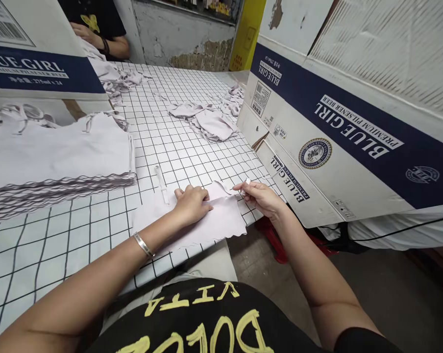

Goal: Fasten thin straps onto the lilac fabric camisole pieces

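Note:
A pale lilac fabric piece (pixel 221 223) with scalloped edges lies flat at the near edge of the checked table (pixel 96 220). My left hand (pixel 191 203) rests on it with fingers curled, pressing the cloth down. My right hand (pixel 260 196) pinches the fabric's upper right corner, where a thin strap sticks out, between thumb and fingers. A clear narrow strap (pixel 162 184) lies on the table just left of my left hand.
A tall stack of the same fabric pieces (pixel 56 157) sits at the left. Loose pieces (pixel 210 122) lie mid-table. Blue Girl cardboard boxes stand at right (pixel 346 132) and upper left (pixel 34 54). Another person's arms (pixel 104 41) show at the far end.

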The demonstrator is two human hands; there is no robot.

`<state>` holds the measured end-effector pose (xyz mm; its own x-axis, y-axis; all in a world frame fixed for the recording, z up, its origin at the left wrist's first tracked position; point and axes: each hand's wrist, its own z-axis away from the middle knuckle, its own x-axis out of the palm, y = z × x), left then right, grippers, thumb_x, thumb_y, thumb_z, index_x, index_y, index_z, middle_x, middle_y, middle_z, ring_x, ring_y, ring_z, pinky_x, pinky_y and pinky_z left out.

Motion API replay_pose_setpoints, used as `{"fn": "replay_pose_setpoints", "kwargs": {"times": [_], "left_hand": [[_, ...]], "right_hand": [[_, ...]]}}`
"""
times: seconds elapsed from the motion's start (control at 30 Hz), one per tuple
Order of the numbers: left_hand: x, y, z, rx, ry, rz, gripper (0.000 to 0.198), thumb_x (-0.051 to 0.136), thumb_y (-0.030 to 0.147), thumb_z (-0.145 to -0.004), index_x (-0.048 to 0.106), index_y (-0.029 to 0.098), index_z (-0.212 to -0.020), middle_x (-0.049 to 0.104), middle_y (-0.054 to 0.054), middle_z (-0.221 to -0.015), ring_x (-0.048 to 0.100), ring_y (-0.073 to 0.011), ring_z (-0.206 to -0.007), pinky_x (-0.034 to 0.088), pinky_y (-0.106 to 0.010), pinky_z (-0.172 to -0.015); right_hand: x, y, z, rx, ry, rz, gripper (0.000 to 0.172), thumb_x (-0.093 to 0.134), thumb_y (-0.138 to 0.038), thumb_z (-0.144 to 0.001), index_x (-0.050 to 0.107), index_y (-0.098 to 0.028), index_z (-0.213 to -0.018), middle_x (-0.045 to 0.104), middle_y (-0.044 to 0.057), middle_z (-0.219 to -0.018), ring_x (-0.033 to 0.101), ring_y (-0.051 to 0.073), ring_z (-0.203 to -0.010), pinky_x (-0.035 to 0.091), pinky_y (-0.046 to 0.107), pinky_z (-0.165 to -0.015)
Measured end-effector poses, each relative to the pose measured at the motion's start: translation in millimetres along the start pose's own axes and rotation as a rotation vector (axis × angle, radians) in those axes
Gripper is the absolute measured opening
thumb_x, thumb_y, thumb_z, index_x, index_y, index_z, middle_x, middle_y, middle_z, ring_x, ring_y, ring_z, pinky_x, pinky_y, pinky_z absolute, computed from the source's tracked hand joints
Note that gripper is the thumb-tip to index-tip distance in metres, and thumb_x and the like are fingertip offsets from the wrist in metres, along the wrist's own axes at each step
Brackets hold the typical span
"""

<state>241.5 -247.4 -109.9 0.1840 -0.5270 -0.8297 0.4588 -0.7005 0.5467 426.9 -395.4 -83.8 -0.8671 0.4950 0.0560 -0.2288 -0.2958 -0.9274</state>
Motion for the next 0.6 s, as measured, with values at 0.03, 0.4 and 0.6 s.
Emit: {"fn": "replay_pose_setpoints", "kwargs": {"times": [0.03, 0.4, 0.6], "left_hand": [[0.2, -1, 0, -0.008, -0.003, 0.050, 0.017, 0.063, 0.037, -0.078, 0.062, 0.020, -0.078, 0.066, -0.007, -0.088, 0.048, -0.0287, -0.098, 0.024, -0.045, -0.085], [2.1, -6, 5, -0.068, 0.044, 0.244, 0.020, 0.066, 0.039, -0.077, 0.068, 0.020, -0.073, 0.070, -0.006, -0.089, 0.046, -0.0286, -0.101, 0.019, -0.048, -0.091], [3.8, -7, 3, -0.079, 0.042, 0.231, 0.022, 0.064, 0.039, -0.078, 0.067, 0.019, -0.069, 0.068, -0.006, -0.085, 0.048, -0.0288, -0.100, 0.022, -0.046, -0.090]], "right_hand": [[1, -1, -1, 0.001, -0.001, 0.016, 0.034, 0.078, -0.044, -0.069, 0.074, -0.016, -0.089, 0.054, -0.002, -0.063, 0.048, 0.006, -0.056, 0.038, 0.020, -0.052], [55, 7, -27, -0.258, -0.143, 0.443, 0.022, 0.067, -0.038, -0.076, 0.061, -0.017, -0.079, 0.055, 0.000, -0.075, 0.047, 0.012, -0.069, 0.038, 0.027, -0.065], [66, 16, -38, -0.334, -0.250, 0.647, 0.016, 0.061, -0.033, -0.081, 0.060, -0.016, -0.081, 0.051, 0.001, -0.085, 0.049, 0.014, -0.074, 0.039, 0.028, -0.070]]}}
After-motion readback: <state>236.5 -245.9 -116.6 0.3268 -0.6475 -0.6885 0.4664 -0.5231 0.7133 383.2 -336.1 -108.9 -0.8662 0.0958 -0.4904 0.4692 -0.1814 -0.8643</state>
